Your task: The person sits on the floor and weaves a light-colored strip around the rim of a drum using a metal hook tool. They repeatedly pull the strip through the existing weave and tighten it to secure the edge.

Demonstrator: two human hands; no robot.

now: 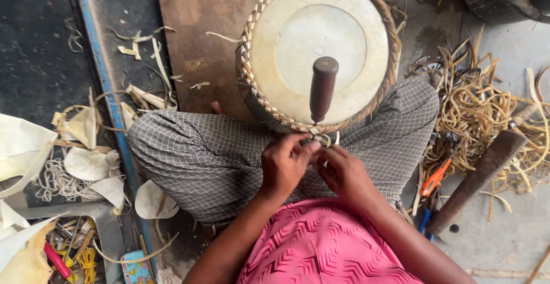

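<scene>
A round drum (321,49) with a pale skin head and a braided straw-coloured rim rests between my knees. A brown wooden-handled tool (322,89) is stuck in at the rim's near edge, handle pointing up. My left hand (285,163) and my right hand (342,172) meet just below that edge, fingers pinched together on a pale leather strap (324,140) that comes out of the braid. My checked trousers (200,158) spread under the drum.
A brown board (197,32) lies under the drum. A heap of tan leather strips (481,109) is on the right, with a long dark wooden bar (478,181) and orange-handled scissors (435,178). Pale hide scraps (86,163) and tools lie at the left.
</scene>
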